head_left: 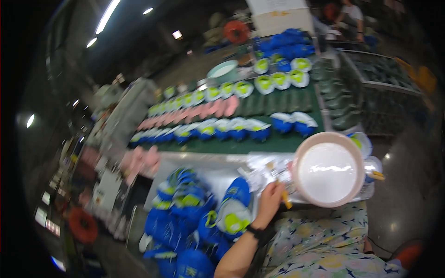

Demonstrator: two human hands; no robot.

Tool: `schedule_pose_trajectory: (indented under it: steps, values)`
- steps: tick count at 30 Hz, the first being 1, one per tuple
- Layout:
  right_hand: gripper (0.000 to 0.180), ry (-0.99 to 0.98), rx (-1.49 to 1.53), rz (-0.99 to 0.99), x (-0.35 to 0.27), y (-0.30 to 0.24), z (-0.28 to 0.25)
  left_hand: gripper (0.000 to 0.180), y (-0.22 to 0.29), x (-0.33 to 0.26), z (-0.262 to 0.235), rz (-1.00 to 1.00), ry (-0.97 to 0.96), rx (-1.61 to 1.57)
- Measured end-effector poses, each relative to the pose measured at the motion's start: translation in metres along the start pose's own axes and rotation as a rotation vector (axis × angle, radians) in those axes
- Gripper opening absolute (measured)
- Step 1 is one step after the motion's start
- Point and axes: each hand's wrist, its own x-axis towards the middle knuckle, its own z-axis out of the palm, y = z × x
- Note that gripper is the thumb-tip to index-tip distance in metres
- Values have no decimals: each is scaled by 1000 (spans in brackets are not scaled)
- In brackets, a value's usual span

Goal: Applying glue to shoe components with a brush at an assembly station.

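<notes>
Factory bench lined with blue shoes (222,129); left hand (271,200) grips a brush (283,197) beside the pink glue bowl (328,168), seemingly gluing, dipping likely next; right hand unseen.

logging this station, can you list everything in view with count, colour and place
basin: one, pink, full of white liquid, lower right on the bench
brush: one, yellow handle, in the left hand beside the basin
shoe pile: many, blue with yellow-green, lower centre
belt: one, dark green, centre, carrying rows of shoe parts
blue parts: a row, blue and white, near edge of belt
pink parts: a row, pink, middle of belt
green-lined parts: a row, white and yellow-green, far side
far bowl: one, pale green, upper centre
left hand: one, holding the brush
right hand: not in view
</notes>
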Motion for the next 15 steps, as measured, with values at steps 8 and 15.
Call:
schedule_pose_trajectory:
  steps: [8, 15]
  values:
    - [61, -332, -341, 144, -444, -48, 348, 26, -12, 27, 7, 194, 84, -155]
    - [61, -388, -353, 167, -516, -69, 343, 32, 7, 22, 22, 313, 107, 46]
